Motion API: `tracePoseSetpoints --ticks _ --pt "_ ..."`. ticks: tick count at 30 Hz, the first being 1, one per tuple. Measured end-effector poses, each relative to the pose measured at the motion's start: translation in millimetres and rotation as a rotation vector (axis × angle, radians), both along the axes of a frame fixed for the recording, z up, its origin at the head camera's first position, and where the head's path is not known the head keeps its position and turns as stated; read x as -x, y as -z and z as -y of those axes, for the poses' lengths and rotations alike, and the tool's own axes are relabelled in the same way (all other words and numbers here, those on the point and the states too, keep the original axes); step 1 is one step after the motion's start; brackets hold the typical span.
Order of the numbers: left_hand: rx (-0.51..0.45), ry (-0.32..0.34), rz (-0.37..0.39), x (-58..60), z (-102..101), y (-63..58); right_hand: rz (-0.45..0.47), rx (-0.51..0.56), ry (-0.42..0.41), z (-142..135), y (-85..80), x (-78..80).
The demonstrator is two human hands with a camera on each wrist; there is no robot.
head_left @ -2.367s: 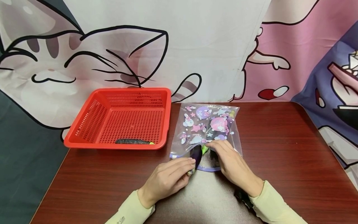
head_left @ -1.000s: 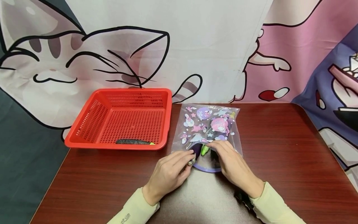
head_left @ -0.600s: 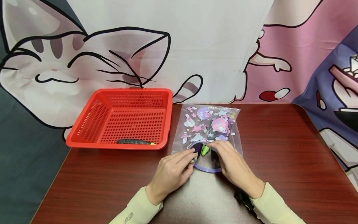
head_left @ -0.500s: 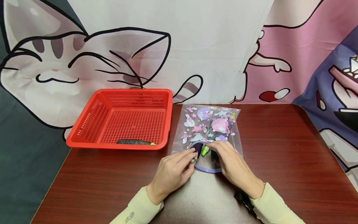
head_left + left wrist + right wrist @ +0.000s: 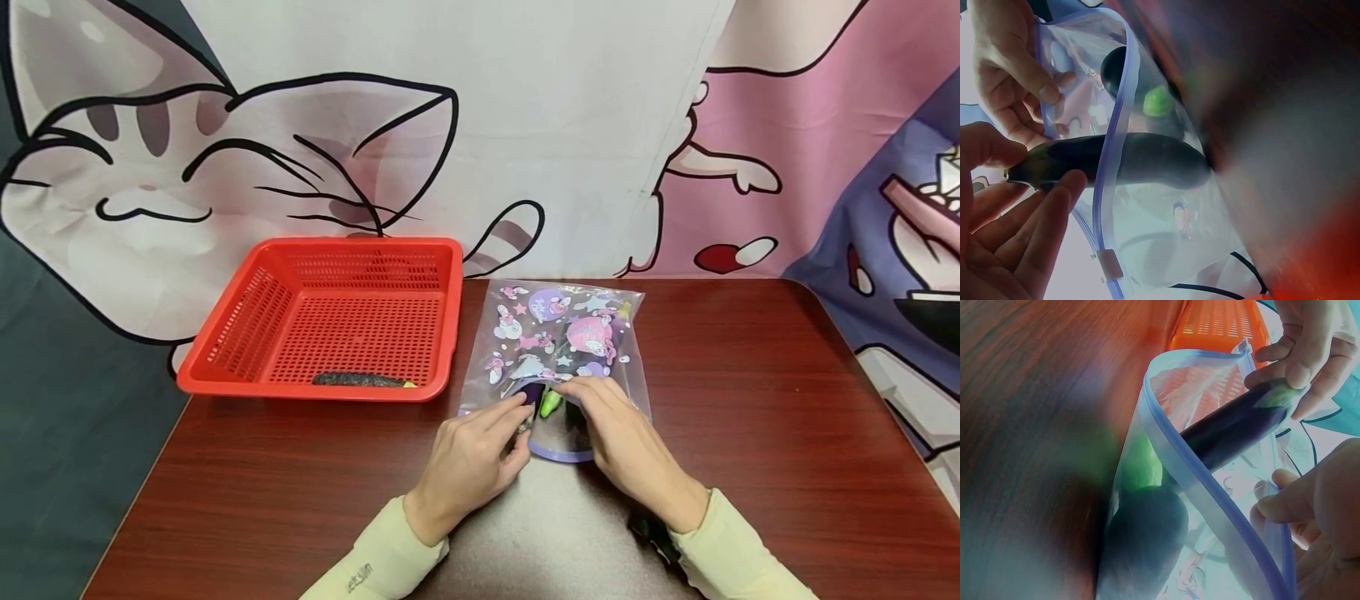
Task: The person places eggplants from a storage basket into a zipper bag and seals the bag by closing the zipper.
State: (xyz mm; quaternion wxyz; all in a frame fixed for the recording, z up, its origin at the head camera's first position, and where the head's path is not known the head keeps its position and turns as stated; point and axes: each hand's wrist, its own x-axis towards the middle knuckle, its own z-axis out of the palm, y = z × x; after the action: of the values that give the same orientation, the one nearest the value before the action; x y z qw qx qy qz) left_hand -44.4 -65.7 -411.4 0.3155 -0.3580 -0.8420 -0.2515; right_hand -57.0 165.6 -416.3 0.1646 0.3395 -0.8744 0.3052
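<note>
A clear zip bag (image 5: pixel 517 321) printed with pink and purple cartoons lies on the table, its purple-edged mouth facing me. My left hand (image 5: pixel 472 454) pinches an eggplant (image 5: pixel 1066 156) near its stem end; the other end is inside the bag, as the left wrist view shows. With thumb and fingers, my right hand (image 5: pixel 626 437) holds the upper edge of the mouth raised. Deeper in the bag sit a bright green piece (image 5: pixel 1141 465) and a rounded dark vegetable (image 5: pixel 1147 537), whose kinds I cannot tell. The printing partly hides the contents.
Left of the bag stands a red plastic basket (image 5: pixel 318 389) with a dark, rough, long vegetable (image 5: pixel 360 379) along its near side. A cartoon-printed cloth (image 5: pixel 585 150) hangs behind the table (image 5: pixel 750 400). Something black (image 5: pixel 652 533) lies beneath the right wrist.
My left hand has moved right and slightly forward, and the eggplant has slid further into the bag. The right hand has kept its place at the bag's edge.
</note>
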Motion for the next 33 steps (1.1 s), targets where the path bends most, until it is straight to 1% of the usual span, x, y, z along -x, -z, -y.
tracePoseSetpoints --ticks 4,11,14,18,23,26,33 --pt "0.027 -0.032 0.019 -0.2 -2.9 -1.9 0.016 0.005 -0.001 -0.1 -0.1 -0.2" --pt "0.056 -0.088 0.112 -1.8 -7.6 -4.5 0.021 -0.004 0.003 1.6 -3.0 -0.4" --pt "0.049 -0.102 0.112 -1.0 -10.3 -3.9 0.027 -0.006 0.002 1.9 -3.8 -0.3" --pt "0.043 -0.099 0.107 0.0 -13.9 -2.9 0.012 -0.002 -0.001 2.1 -3.6 0.2" --pt "0.058 -0.111 0.134 -1.5 -15.2 -1.8 0.02 -0.009 0.0 2.1 -3.3 0.3" --pt "0.078 -0.133 0.14 -2.7 -16.3 -1.6 0.024 -0.011 0.002 1.6 -2.5 0.3" --pt "0.14 -0.183 0.139 -5.7 -22.0 -2.2 0.002 0.002 -0.002 1.2 -0.6 0.3"
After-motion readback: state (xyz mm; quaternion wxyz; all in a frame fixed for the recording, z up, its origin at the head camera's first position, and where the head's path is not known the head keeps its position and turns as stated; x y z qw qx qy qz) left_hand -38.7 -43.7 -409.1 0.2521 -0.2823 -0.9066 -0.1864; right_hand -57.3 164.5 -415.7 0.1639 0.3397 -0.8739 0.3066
